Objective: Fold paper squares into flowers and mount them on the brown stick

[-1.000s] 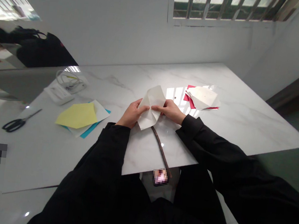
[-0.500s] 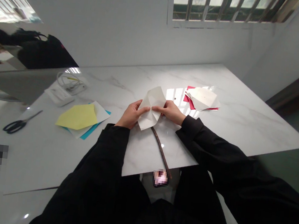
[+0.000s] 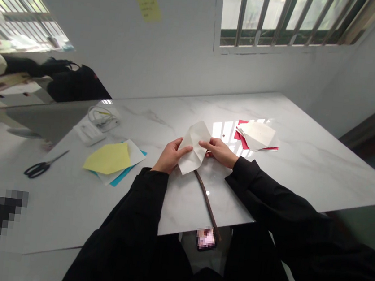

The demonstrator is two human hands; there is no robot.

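Note:
A creased white paper [image 3: 193,152] is held up over the table between both hands. My left hand [image 3: 171,154] grips its left edge, thumb on top and fingers behind. My right hand [image 3: 219,151] pinches the right edge, its thumb lying on the upper face. Below the paper a thin brown stick [image 3: 206,199] runs toward me and reaches past the table's front edge; its upper end is hidden beneath the paper.
Yellow, white and blue papers [image 3: 109,158] lie left, near black scissors [image 3: 40,169] and a white box with a cable [image 3: 90,133]. White and red papers [image 3: 259,136] lie right on the marble-patterned table [image 3: 307,163]. A blurred phone-like object [image 3: 206,238] is below the edge.
The camera view has shifted, so the scene sits lower and further right. My right thumb has moved up and away from the left thumb on the paper.

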